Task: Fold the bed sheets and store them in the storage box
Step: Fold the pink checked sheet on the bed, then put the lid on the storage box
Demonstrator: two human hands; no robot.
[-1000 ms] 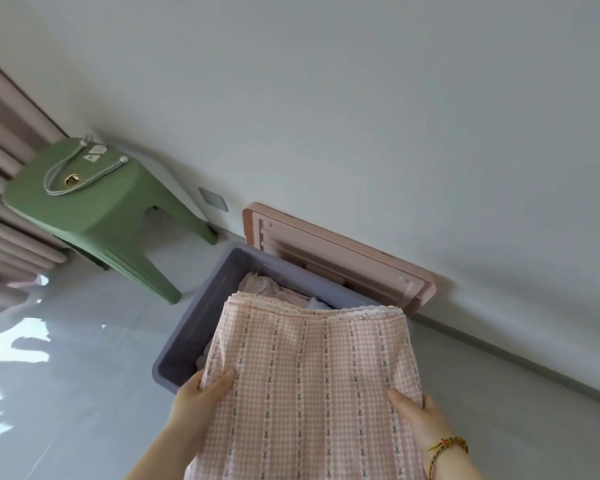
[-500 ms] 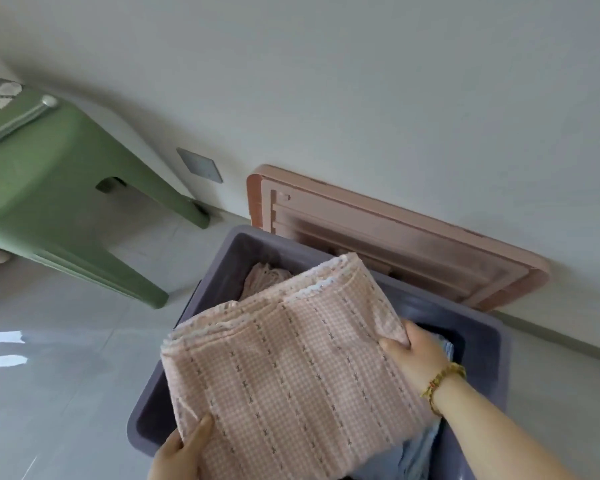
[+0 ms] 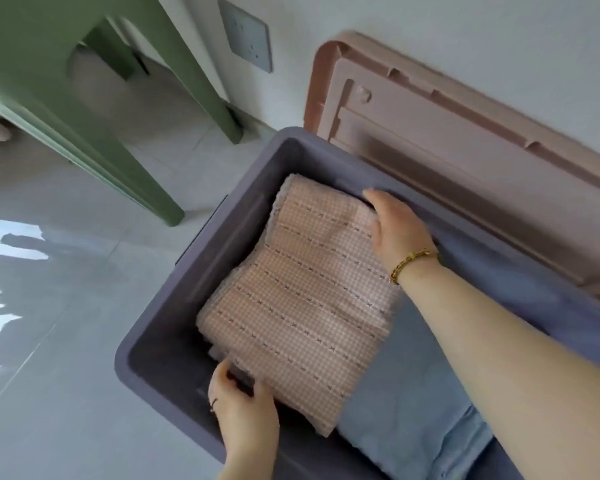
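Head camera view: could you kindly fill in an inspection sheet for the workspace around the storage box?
Surface: pale glossy floor tiles, with a sunlit patch at left.
Job's things: the folded pink checked sheet lies inside the grey storage box, overlapping blue folded fabric. The pink lid leans against the wall behind the box.
Clutter: nothing seen.
Grippers: the left hand grips the sheet's near edge. The right hand holds its far edge, with a bracelet on the wrist.
Cables: nothing seen.
Surroundings: green stool at left, socket plate on the white wall.
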